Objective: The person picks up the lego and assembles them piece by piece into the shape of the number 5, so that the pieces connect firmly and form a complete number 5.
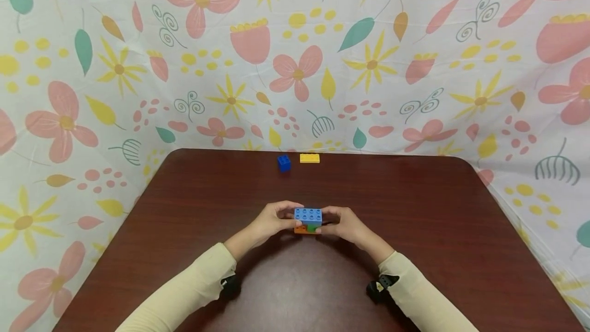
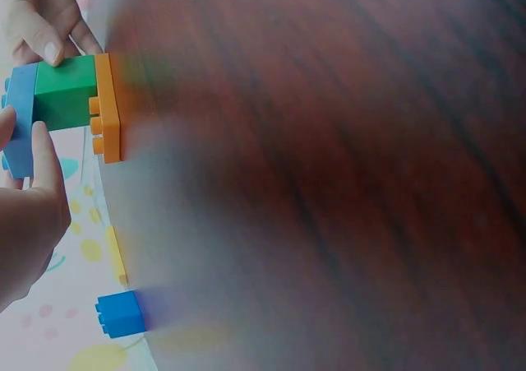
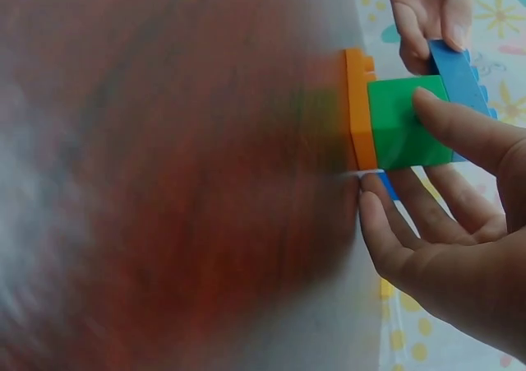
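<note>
A small stack of toy building bricks stands on the table between both hands. Its base is a flat orange brick (image 2: 108, 108), studs up. On one end of that sits a green brick (image 3: 403, 124), and a light blue brick (image 1: 308, 214) lies across the top, overhanging the orange one's other end. My left hand (image 1: 272, 222) pinches the light blue brick at its left end. From the right, my right hand (image 1: 348, 227) grips the green brick, thumb on its near face and fingers around the far side, partly hidden.
Toward the far edge of the brown table (image 1: 207, 183) lie a dark blue brick (image 1: 283, 163) and, to its right, a flat yellow brick (image 1: 310, 158). A flower-patterned cloth (image 1: 297, 111) hangs right behind the table.
</note>
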Motion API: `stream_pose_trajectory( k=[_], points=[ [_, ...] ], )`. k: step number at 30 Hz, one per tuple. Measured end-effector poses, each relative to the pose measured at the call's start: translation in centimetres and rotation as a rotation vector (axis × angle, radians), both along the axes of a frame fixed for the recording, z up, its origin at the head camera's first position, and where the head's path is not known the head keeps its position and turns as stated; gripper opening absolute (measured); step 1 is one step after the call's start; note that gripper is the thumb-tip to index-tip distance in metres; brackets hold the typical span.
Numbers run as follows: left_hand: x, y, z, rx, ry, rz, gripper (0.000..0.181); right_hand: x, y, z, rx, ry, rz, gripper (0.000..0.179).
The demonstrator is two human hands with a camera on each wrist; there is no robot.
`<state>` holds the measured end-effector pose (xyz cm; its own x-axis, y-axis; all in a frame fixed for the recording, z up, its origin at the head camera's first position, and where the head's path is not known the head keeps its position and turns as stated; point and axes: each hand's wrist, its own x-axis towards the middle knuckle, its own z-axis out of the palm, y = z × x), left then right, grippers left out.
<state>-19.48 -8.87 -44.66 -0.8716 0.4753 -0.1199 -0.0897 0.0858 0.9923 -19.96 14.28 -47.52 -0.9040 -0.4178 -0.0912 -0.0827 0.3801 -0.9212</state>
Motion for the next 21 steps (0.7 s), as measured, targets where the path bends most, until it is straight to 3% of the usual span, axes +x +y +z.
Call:
stream_pose_trajectory(
  k=[7, 11, 14, 18, 21],
  points=[
    [0.0, 0.0, -0.1, 0.000, 0.001, 0.002, 0.038, -0.9, 1.0, 0.9, 0.071, -0.003, 0.090, 0.042],
    [-0.1, -0.1, -0.1, 0.000, -0.002, 0.003, 0.037, -1.6, 1.5, 1.5, 0.096, 0.041, 0.116, 0.040],
    [-0.1, -0.1, -0.2, 0.002, -0.001, 0.003, 0.038, -1.8, 1.5, 2.8, 0.084, 0.066, 0.114, 0.039],
    [-0.8, -0.1, -1.4, -0.009, -0.005, 0.011, 0.038, -2.4, 1.0, 4.2, 0.066, 0.070, 0.074, 0.037],
    [-1.2, -0.1, -2.5, -0.027, -0.007, 0.022, 0.038, -4.0, 0.9, 3.2, 0.071, 0.083, 0.029, 0.036]
  ],
)
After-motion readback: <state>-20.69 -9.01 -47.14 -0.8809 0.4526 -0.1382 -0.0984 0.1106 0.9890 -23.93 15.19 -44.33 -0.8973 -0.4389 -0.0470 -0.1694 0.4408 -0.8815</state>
